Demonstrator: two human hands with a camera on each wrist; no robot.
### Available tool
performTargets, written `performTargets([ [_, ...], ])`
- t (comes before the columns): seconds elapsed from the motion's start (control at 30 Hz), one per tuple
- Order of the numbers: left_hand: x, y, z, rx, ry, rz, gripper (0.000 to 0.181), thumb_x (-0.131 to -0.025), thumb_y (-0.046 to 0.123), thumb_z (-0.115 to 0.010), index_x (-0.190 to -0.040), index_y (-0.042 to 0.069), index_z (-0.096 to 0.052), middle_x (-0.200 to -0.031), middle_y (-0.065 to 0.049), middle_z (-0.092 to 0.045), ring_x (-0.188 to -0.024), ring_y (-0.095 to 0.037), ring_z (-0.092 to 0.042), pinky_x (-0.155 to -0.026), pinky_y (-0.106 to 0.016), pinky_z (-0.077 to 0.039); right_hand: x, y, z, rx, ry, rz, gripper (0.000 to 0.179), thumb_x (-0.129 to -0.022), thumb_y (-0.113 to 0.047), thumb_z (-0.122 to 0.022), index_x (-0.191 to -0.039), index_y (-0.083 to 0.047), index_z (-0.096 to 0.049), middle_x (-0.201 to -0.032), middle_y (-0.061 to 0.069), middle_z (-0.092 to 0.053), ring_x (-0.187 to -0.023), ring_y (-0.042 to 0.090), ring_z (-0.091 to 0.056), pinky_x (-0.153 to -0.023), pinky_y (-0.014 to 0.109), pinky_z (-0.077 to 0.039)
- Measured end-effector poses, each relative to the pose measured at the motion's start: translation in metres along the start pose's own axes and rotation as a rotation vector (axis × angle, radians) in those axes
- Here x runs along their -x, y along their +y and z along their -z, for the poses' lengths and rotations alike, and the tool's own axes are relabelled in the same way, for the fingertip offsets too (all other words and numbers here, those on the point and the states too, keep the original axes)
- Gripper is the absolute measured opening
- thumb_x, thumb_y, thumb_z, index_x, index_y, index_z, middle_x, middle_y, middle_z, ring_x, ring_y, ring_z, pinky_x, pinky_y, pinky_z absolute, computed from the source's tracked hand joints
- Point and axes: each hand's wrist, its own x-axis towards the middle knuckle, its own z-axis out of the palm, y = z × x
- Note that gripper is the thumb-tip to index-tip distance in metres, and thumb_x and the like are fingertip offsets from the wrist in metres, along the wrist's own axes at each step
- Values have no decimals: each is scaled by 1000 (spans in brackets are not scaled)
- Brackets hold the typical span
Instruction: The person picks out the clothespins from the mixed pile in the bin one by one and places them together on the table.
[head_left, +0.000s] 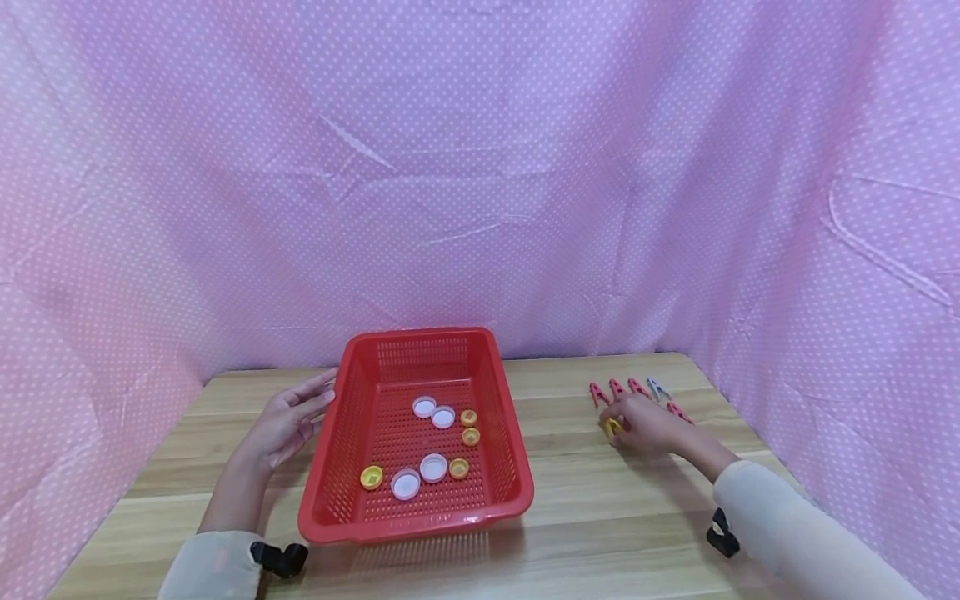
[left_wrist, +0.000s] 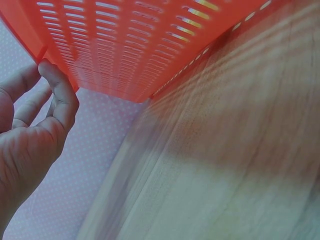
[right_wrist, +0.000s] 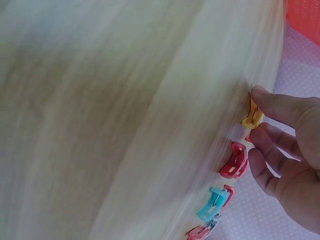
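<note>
A red plastic basket with slotted walls stands on the left half of the table. My left hand is at its left side, with thumb and index finger pinching the rim in the left wrist view. On the right, my right hand holds a yellow clothespin between thumb and fingertips, low over the wood. Beside that hand lie several red clothespins and a light blue one; in the right wrist view the blue clothespin looks teal.
Inside the basket lie several round caps, some white with pink rims and some yellow. The wooden table reaches back to a pink dotted curtain, which also hangs along both sides.
</note>
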Motion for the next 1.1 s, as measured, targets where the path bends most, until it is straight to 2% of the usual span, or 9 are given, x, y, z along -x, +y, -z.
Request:
performTargets([
  [0.17,0,-1,0,23,-10,-10,47,-106,-2,-48,-153,2,-45,-119,-1,-69,-107,-14,-70,-90,-33,-60,-3,1,-1,-8,13,14,25,-83,-5,-83,-106,-1,-76,-101,8,-68,-79,17,-55,-62,25,-45],
  [0.4,0,-2,0,25,-15,-13,46,-107,-2,-48,-153,3,-46,-119,-1,-69,-106,-13,-70,-90,-34,-60,-2,1,0,-10,12,12,24,-82,-5,-84,-105,-2,-76,-98,6,-67,-79,15,-53,-61,23,-43],
  [0.6,-1,-2,1,26,-13,-15,47,-106,-2,-48,-153,3,-46,-118,-2,-69,-106,-14,-71,-90,-34,-60,-3,0,8,-2,83,16,31,-83,-8,-84,-110,4,-75,-98,12,-68,-71,13,-55,-59,23,-45],
  [0.7,-1,-2,3,21,-17,-18,47,-106,-1,-49,-153,3,-46,-119,-1,-70,-107,-14,-71,-90,-34,-60,-5,-3,15,5,120,28,27,-84,-7,-82,-108,4,-75,-93,12,-68,-69,16,-58,-59,24,-47],
  [0.83,-1,-2,7,12,-19,-20,46,-106,-1,-49,-152,4,-47,-120,-1,-70,-106,-13,-70,-90,-34,-60,-12,-10,25,43,168,43,26,-86,-8,-80,-109,3,-74,-89,9,-67,-75,23,-62,-61,27,-50],
  [1.0,2,3,11,-70,6,-9,48,-106,1,-51,-153,3,-45,-123,2,-70,-107,-12,-70,-91,-34,-60,-22,-25,38,50,213,-3,30,-92,-12,-77,-117,4,-71,-97,9,-71,-81,23,-66,-66,32,-55],
  [1.1,5,9,10,-190,37,9,52,-106,6,-55,-155,-2,-39,-126,4,-69,-107,-9,-69,-90,-32,-60,-29,-35,44,35,234,-6,30,-95,-12,-73,-120,5,-70,-105,14,-73,-84,25,-69,-70,37,-59],
])
